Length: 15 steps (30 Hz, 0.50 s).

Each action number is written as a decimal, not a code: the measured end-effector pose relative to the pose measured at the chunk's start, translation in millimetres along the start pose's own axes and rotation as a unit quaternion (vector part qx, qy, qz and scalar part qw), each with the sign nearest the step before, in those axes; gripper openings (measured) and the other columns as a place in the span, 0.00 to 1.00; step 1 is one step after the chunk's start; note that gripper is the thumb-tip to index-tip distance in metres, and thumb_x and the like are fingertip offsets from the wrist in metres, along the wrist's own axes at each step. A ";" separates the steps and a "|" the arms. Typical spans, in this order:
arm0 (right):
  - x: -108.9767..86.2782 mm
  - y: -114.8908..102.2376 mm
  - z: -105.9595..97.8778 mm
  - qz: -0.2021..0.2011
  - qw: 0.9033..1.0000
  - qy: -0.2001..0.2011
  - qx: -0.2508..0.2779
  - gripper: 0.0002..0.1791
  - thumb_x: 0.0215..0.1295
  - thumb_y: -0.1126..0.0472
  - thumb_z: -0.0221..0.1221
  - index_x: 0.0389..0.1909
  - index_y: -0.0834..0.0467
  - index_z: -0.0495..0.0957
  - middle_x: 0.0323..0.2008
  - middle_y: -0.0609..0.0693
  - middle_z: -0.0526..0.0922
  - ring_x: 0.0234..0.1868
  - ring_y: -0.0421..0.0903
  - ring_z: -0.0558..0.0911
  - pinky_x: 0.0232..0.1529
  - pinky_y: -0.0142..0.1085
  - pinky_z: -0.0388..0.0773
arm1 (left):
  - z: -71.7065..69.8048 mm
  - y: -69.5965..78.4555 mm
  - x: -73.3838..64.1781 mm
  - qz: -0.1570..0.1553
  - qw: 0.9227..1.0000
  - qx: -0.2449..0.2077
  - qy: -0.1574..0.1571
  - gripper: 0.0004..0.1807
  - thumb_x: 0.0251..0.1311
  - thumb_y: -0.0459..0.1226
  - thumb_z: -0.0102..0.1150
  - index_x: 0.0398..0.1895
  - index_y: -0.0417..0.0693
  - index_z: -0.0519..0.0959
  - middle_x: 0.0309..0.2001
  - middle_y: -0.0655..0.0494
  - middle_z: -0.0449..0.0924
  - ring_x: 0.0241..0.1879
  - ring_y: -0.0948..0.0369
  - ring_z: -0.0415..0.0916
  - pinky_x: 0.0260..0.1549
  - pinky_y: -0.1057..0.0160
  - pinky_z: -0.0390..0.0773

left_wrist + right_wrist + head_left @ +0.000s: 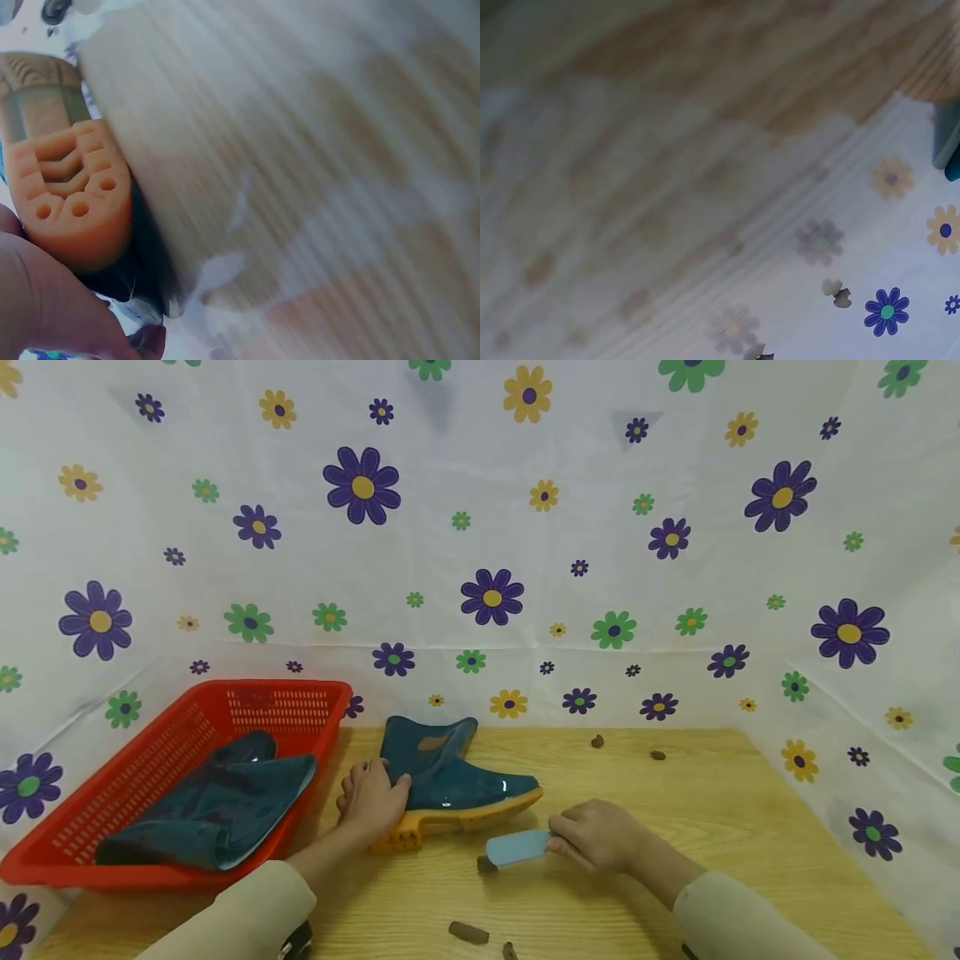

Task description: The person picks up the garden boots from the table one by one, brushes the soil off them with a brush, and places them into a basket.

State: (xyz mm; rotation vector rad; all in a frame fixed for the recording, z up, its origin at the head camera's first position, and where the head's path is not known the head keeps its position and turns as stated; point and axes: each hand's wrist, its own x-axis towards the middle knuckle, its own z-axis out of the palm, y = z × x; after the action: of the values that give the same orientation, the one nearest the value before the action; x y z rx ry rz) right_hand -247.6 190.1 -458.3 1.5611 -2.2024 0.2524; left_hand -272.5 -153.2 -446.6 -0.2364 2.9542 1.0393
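Note:
A dark teal rubber boot [457, 785] with an orange sole [75, 217] lies tilted on the table, toe to the right, sole partly toward me. A brown patch marks its shaft. My left hand [375, 797] grips the boot at the back of the ankle; in the left wrist view the heel is beside that hand [52, 300]. My right hand [603, 835] holds a light blue, flat-bladed tool [519, 847] by its end, its blade pointing left, just below the sole. A brown lump [487, 865] shows at the blade's tip.
A red plastic basket [330, 727] stands at left with another dark teal boot [217, 802] in it. Several brown lumps lie on the wooden table [720, 843], including a long one [468, 932] in front and one [597, 741] near the flowered back sheet [420, 552].

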 end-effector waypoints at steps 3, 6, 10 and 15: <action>-0.2 -1.2 -1.3 0.009 1.000 -0.004 -0.005 0.21 0.81 0.47 0.36 0.29 0.51 0.68 0.18 0.37 0.65 0.20 0.28 0.59 0.23 0.18 0.56 | -0.7 3.2 8.9 -0.075 0.996 -0.017 -0.035 0.38 0.71 0.49 0.47 0.71 0.30 0.54 0.67 0.28 0.60 0.64 0.34 0.56 0.63 0.34 0.54; -0.8 -2.4 -2.5 0.015 1.000 -0.007 -0.011 0.22 0.81 0.47 0.36 0.30 0.51 0.69 0.18 0.37 0.65 0.20 0.28 0.58 0.23 0.18 0.56 | -0.5 5.0 18.1 -0.117 0.990 -0.050 -0.062 0.39 0.71 0.48 0.45 0.72 0.26 0.51 0.68 0.27 0.60 0.66 0.34 0.58 0.69 0.35 0.53; -1.8 -3.3 -3.0 0.020 1.000 -0.005 -0.019 0.22 0.81 0.47 0.35 0.30 0.51 0.69 0.18 0.36 0.65 0.21 0.28 0.58 0.23 0.18 0.55 | 0.1 2.9 25.7 -0.129 0.986 -0.086 -0.068 0.37 0.74 0.47 0.41 0.71 0.23 0.53 0.71 0.27 0.57 0.70 0.36 0.58 0.72 0.40 0.55; -5.7 -0.9 -4.6 0.014 0.999 0.017 -0.040 0.23 0.81 0.46 0.33 0.29 0.52 0.68 0.18 0.37 0.64 0.21 0.29 0.57 0.23 0.19 0.54 | -2.0 2.4 25.4 -0.098 0.990 -0.099 -0.028 0.36 0.76 0.48 0.37 0.68 0.22 0.56 0.68 0.26 0.62 0.67 0.36 0.62 0.69 0.41 0.61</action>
State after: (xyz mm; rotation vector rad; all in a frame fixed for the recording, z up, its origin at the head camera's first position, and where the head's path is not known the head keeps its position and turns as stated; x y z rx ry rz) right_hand -244.1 196.4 -456.8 1.4740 -2.1835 0.1958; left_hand -297.9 -156.2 -444.8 -0.4788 2.7112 1.2864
